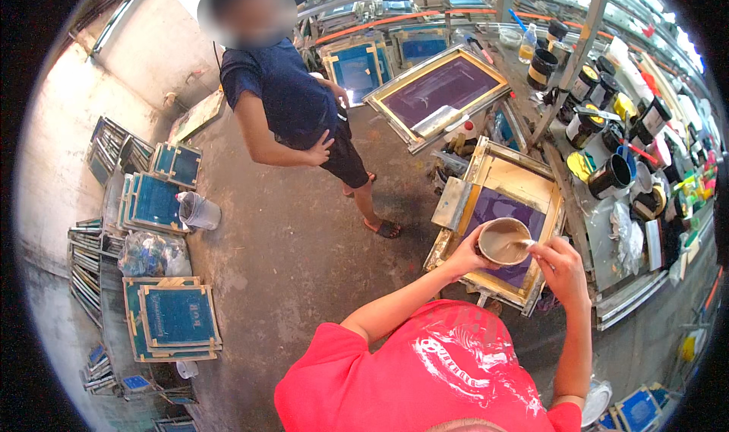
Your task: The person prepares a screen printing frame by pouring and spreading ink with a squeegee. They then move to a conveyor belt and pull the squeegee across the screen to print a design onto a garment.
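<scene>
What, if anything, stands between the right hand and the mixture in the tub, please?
Nothing visible does: the right hand holds a stirring tool reaching into the mixture in the tub, while the left hand grips the opposite side.

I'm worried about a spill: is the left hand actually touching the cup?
Touching. The head view shows the left hand gripping the left side of the cup, with no gap between them.
</scene>
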Demonstrator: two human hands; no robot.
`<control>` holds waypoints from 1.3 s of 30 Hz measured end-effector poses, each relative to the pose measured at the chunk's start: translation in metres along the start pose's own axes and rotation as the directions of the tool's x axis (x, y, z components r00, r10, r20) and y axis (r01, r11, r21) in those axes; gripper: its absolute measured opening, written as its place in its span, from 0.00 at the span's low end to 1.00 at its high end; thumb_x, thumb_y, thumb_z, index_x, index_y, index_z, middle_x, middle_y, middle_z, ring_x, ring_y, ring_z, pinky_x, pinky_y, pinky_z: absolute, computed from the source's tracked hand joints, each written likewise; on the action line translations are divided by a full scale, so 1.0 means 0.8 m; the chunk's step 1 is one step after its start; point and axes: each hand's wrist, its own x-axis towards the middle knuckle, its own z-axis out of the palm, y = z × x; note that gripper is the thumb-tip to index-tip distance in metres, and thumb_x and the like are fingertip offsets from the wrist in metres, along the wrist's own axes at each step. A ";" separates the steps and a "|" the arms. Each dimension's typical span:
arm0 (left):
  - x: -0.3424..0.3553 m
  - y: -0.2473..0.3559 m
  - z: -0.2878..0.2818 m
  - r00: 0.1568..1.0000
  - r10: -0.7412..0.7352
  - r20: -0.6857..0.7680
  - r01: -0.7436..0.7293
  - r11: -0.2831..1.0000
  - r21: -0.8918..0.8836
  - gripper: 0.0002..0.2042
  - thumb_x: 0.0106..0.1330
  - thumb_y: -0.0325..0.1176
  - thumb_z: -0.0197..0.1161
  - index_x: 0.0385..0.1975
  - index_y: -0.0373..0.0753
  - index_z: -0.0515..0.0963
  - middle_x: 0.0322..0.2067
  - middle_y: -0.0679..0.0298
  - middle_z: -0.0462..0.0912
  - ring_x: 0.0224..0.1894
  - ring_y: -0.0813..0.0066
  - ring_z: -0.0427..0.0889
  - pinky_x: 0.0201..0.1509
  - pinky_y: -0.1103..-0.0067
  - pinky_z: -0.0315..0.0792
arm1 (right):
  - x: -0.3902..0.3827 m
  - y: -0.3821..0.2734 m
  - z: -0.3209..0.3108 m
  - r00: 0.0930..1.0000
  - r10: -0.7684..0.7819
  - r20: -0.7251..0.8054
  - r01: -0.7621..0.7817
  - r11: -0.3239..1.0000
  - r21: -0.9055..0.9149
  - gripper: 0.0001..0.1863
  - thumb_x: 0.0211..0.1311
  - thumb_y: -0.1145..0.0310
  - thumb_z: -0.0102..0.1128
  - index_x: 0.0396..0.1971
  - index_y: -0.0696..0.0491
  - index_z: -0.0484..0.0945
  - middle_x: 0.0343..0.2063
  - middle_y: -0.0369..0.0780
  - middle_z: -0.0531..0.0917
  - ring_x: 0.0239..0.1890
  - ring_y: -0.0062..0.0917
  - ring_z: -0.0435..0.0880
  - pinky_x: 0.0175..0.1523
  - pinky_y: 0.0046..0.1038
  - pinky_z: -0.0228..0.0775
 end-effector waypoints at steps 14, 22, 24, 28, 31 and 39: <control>0.015 -0.013 0.001 1.000 -0.006 0.026 0.000 0.974 0.227 0.49 0.34 0.23 0.84 0.65 0.44 0.69 0.61 0.66 0.75 0.63 0.69 0.73 0.69 0.68 0.68 | -0.009 0.048 0.003 0.987 -0.039 0.153 0.025 0.995 0.092 0.10 0.63 0.73 0.60 0.41 0.54 0.86 0.35 0.44 0.84 0.42 0.40 0.82 0.47 0.37 0.75; -0.002 0.008 0.004 0.986 -0.164 -0.027 0.162 0.985 -0.059 0.47 0.40 0.18 0.80 0.66 0.42 0.65 0.61 0.62 0.74 0.62 0.67 0.75 0.62 0.70 0.77 | -0.011 0.054 0.029 0.997 0.065 0.042 -0.066 0.998 0.020 0.10 0.65 0.70 0.60 0.44 0.53 0.84 0.33 0.43 0.83 0.38 0.38 0.84 0.45 0.35 0.75; 0.000 0.002 0.008 0.986 -0.165 -0.020 0.162 0.983 -0.086 0.47 0.41 0.18 0.80 0.67 0.42 0.64 0.61 0.63 0.74 0.63 0.68 0.74 0.65 0.70 0.74 | -0.018 0.054 0.038 0.996 0.087 0.000 -0.087 0.993 0.084 0.10 0.65 0.69 0.61 0.43 0.54 0.84 0.31 0.44 0.84 0.37 0.39 0.84 0.44 0.36 0.76; -0.001 -0.002 0.016 0.991 -0.134 0.009 0.134 0.991 -0.021 0.47 0.42 0.18 0.80 0.67 0.42 0.64 0.61 0.65 0.74 0.64 0.69 0.73 0.68 0.70 0.70 | -0.014 0.052 0.058 0.995 0.070 -0.064 -0.058 0.983 0.174 0.09 0.65 0.70 0.61 0.43 0.54 0.84 0.32 0.44 0.85 0.36 0.38 0.85 0.42 0.35 0.76; -0.001 0.000 0.015 0.988 -0.150 0.021 0.151 0.988 -0.018 0.47 0.42 0.18 0.80 0.67 0.43 0.64 0.61 0.65 0.74 0.64 0.69 0.73 0.68 0.71 0.69 | -0.014 0.067 0.050 0.988 0.101 -0.113 -0.096 0.994 0.054 0.09 0.66 0.72 0.61 0.43 0.55 0.84 0.32 0.44 0.86 0.34 0.34 0.86 0.40 0.32 0.76; -0.003 -0.013 0.024 0.986 -0.165 0.039 0.165 0.986 -0.012 0.48 0.41 0.17 0.80 0.67 0.43 0.64 0.62 0.64 0.73 0.64 0.68 0.73 0.67 0.70 0.72 | -0.037 0.054 0.067 0.976 0.185 -0.112 -0.157 0.962 0.224 0.08 0.66 0.70 0.61 0.41 0.54 0.85 0.32 0.45 0.86 0.35 0.38 0.85 0.41 0.34 0.77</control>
